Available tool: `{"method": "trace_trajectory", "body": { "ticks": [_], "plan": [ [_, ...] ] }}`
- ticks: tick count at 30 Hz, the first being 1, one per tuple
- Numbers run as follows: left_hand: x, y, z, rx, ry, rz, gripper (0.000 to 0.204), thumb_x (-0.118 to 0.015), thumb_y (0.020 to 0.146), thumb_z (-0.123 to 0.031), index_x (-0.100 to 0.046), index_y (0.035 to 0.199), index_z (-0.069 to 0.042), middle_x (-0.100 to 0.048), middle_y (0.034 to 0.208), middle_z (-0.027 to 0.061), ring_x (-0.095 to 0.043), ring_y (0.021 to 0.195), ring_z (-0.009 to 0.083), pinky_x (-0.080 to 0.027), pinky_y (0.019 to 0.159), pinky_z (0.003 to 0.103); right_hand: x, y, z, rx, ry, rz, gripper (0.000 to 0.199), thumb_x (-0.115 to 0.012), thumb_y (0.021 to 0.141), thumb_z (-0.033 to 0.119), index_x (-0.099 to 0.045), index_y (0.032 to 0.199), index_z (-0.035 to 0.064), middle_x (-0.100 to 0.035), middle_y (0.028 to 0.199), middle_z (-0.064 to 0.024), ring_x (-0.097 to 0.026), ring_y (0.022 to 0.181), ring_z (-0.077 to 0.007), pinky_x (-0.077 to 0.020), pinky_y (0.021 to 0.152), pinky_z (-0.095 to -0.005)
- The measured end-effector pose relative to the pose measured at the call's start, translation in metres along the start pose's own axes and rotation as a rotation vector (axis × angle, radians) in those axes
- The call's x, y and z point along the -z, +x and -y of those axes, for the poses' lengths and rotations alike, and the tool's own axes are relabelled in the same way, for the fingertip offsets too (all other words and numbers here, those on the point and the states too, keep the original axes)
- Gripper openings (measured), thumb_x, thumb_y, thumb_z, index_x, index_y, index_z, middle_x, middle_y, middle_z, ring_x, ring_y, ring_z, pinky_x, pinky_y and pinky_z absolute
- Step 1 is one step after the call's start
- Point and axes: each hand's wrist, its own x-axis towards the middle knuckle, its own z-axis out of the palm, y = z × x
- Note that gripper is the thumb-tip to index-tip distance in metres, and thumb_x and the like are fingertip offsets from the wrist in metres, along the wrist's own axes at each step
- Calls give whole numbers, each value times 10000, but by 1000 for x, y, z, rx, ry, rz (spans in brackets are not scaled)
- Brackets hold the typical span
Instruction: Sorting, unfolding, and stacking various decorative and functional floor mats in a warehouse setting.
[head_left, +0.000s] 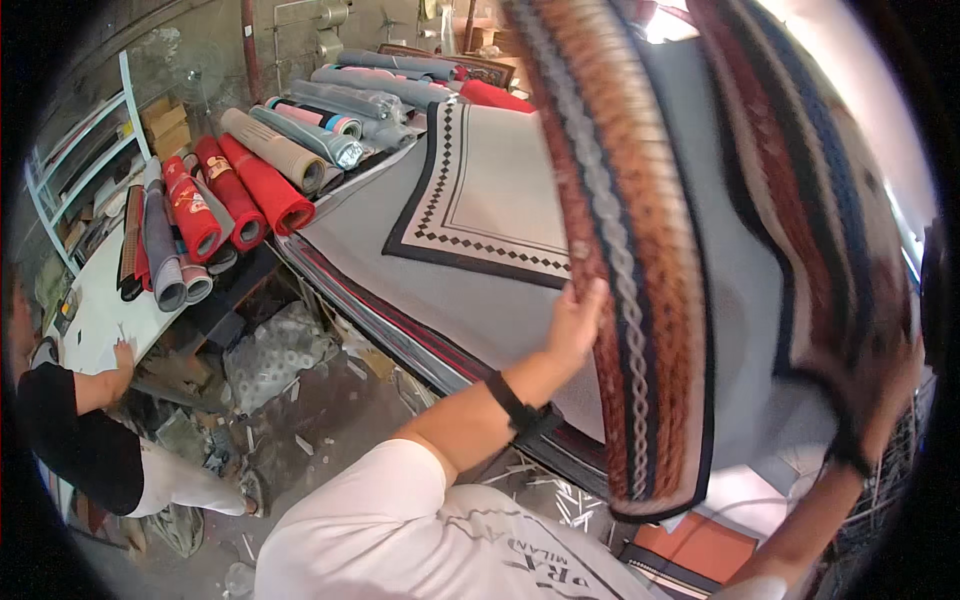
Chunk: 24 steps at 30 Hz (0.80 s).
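In a cluttered carpet workshop, a stack of flat rugs (400, 240) lies beside rolled carpets (265, 180), and the striped rug (740, 270), lifted above the stack, is gripped by the left hand (575, 325) and right hand (890, 390), so it may slip because it looks heavy.

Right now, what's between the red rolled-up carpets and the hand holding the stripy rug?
In the head view, a flat grey rug with a cream, diamond-bordered mat on it lies between the red rolls and the left hand.
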Motion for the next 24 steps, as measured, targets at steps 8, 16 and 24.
{"method": "trace_trajectory", "body": {
  "ticks": [8,16,24],
  "plan": [
    [158,-10,105,758,309,-149,595,-347,873,-427,-163,1319,-79,-239,1340,107,-425,1072,259,-336,893,389,-94,-67,254,292,829,525,527,-602,727,219,-398,1186,59,-484,1133,-177,-465,1033,-329,-367,855,-416],
    [231,14,38,564,-96,-452,758,-403,775,-595,-211,1276,-59,-350,1241,143,-426,1026,293,-351,871,415,-97,-282,285,296,1012,1227,511,-614,709,248,-441,1160,84,-393,1243,-155,-375,1136,-318,-290,919,-467],
    [378,192,-53,284,203,-830,412,-548,785,-187,-418,1065,86,-494,1046,195,-511,915,317,-428,764,432,-94,-288,272,-813,1066,1043,673,-675,624,181,-363,1151,-98,-417,1173,-238,-405,1094,-334,-306,935,-345]
  ]
}}
